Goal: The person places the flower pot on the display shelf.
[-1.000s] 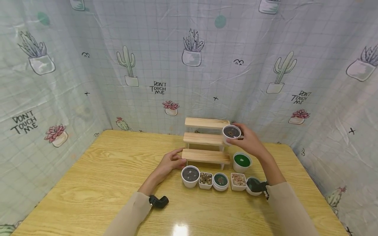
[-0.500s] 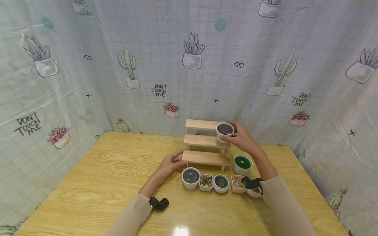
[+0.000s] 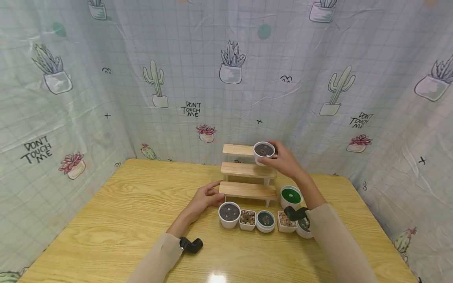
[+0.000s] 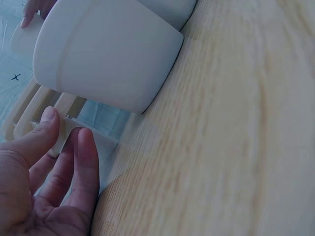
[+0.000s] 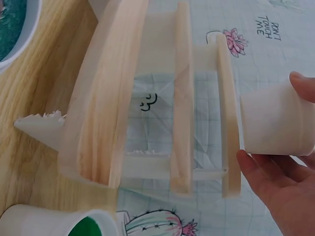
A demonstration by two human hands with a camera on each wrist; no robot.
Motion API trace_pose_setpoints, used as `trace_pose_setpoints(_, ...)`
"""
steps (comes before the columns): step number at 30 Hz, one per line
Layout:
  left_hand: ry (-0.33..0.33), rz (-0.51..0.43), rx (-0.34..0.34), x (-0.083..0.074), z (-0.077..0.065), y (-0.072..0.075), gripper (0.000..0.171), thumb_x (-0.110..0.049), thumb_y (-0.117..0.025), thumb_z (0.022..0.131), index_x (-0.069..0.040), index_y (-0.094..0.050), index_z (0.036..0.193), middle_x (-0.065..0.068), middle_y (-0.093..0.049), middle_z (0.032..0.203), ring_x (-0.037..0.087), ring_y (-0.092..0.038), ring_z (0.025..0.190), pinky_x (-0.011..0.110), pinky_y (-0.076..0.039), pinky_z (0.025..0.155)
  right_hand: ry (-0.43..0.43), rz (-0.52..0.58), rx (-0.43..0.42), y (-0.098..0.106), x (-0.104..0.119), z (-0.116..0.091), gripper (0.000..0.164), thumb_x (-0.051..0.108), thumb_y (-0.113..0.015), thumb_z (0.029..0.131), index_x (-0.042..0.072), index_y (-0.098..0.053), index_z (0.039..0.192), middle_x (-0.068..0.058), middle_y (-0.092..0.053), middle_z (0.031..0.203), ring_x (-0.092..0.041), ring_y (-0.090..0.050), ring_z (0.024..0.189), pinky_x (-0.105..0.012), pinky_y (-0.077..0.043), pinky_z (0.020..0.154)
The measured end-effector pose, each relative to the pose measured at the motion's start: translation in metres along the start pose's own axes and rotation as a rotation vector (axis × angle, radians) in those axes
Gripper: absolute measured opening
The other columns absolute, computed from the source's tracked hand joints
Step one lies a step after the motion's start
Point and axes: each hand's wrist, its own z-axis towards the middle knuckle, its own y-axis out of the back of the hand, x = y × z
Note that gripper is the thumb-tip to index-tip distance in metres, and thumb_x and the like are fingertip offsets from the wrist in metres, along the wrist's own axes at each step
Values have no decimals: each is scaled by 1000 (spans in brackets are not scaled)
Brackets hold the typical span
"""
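Note:
A three-step wooden display stand (image 3: 247,190) stands near the back of the table. My left hand (image 3: 206,199) grips the left end of its lowest step, thumb above and fingers curled below in the left wrist view. Up at the right part of the top step, my right hand (image 3: 286,159) holds a round white flowerpot (image 3: 263,151) filled with dark grey material. In the right wrist view the base of that pot (image 5: 275,120) is right by the top step's surface; whether they touch I cannot tell. Thumb and fingers span the pot's side.
Before the stand are a grey-filled white pot (image 3: 229,215), a square pebble pot (image 3: 247,219), a round green-topped pot (image 3: 265,221), a square pinkish-pebble pot (image 3: 286,222) and a partly hidden round pot (image 3: 304,228). A green-filled pot (image 3: 291,197) stands to the right. A printed curtain (image 3: 170,129) hangs behind.
My right hand has carried the flowerpot left and slightly up, from beside the stand's right end to the top step. The left hand has kept its grip on the lowest step.

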Motion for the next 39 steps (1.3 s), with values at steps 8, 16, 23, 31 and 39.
trace_pose_setpoints(8,-3,-5,1,1,1,0,73,-10,-71,98,-1,-33,160,3,-72,99,11,-70,89,28,-63,82,3,52,-3,-5,12,13,77,28,-79,92,5,-40,153,-18,-54,143,-37,-56,129,-50,-51,101)
trace_pose_setpoints(16,2,-3,-9,1,0,-1,72,-10,-71,98,-3,-35,160,5,-72,100,12,-70,89,29,-63,82,-9,116,-15,-15,22,29,79,28,-81,90,3,-37,151,-17,-54,142,-33,-59,125,-41,-53,96)
trace_pose_setpoints(23,10,9,-15,2,1,-1,73,-13,-72,98,-5,-35,160,4,-72,100,13,-71,90,30,-63,84,-32,225,1,-19,24,43,75,28,-80,92,4,-38,149,-16,-52,141,-29,-58,118,-34,-52,93)
trace_pose_setpoints(31,1,11,-7,3,2,1,73,-12,-71,98,-3,-34,160,2,-72,99,12,-70,90,29,-63,83,-58,241,13,-25,33,60,79,25,-80,92,0,-35,151,-20,-50,143,-28,-56,117,-41,-53,100)
trace_pose_setpoints(39,11,9,-11,4,3,0,73,-13,-72,98,-6,-34,160,3,-72,98,13,-71,90,30,-63,83,-82,219,5,-39,33,74,76,21,-80,91,-2,-37,150,-22,-53,142,-31,-59,121,-43,-54,100)
